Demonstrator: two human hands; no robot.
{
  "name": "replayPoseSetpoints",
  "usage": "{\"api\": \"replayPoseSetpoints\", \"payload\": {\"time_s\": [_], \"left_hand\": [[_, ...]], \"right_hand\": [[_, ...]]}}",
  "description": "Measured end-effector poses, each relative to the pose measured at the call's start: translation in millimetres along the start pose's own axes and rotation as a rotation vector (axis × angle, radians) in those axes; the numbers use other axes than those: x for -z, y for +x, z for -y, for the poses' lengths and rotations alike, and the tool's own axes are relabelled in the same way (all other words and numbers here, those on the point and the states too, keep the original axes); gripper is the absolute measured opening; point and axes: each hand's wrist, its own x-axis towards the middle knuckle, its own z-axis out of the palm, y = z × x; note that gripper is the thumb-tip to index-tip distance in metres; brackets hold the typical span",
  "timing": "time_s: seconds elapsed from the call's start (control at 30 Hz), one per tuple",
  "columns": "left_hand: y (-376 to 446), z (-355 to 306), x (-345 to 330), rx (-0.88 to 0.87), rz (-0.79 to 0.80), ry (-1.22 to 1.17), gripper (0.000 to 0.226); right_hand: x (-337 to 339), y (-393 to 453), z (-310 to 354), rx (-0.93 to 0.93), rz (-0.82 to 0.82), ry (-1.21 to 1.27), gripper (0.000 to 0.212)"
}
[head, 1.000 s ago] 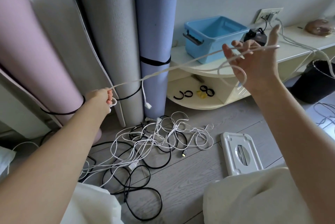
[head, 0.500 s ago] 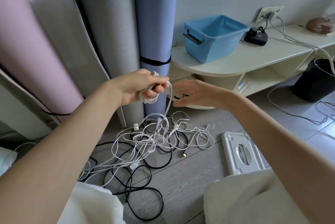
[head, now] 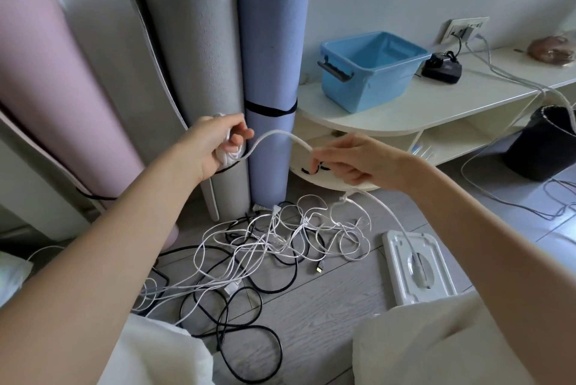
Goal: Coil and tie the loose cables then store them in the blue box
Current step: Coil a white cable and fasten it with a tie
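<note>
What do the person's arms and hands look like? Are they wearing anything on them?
Both arms are bare from the bottom edge of the picture to the fingers: no sleeves show. The left hand and the right hand wear no gloves, and no rings, watch or bracelets can be seen. The fingernails look short and plain. Pale cloth shows at the bottom, below the arms.

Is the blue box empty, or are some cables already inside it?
Empty, as far as can be seen. The blue box stands open on the shelf, and the inside walls and floor that show hold no cable.
</note>
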Motion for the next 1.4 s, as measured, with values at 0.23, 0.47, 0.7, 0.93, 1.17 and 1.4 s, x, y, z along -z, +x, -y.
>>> {"api": "replayPoseSetpoints", "payload": {"time_s": [0.23,0.47,0.7,0.93,1.17,1.4], "left_hand": [[-22,-2,-15,0.039,0.473,0.007,0.027],[-28,23,-27,0.305,0.788,0.311,0.049],[-37,29,-36,0.4,0.976,0.474,0.069],[-14,24,-23,0.364,0.642,0.13,0.06],[5,21,-21,0.216,0.302,-0.271,0.058],[6,3,-21,-0.037,0.293,-0.497,0.05]], "right_hand": [[-13,14,-6,-0.312,-0.177,-0.544,0.037],[-11,22,0,-0.317,-0.441,-0.388,0.031],[9,25,0,-0.259,-0.17,0.6,0.044],[14,9,12,-0.123,0.046,0.578,0.023],[-24,10,16,-0.101,0.24,0.075,0.035],[-46,13,7,-0.151,0.336,-0.312,0.051]]}}
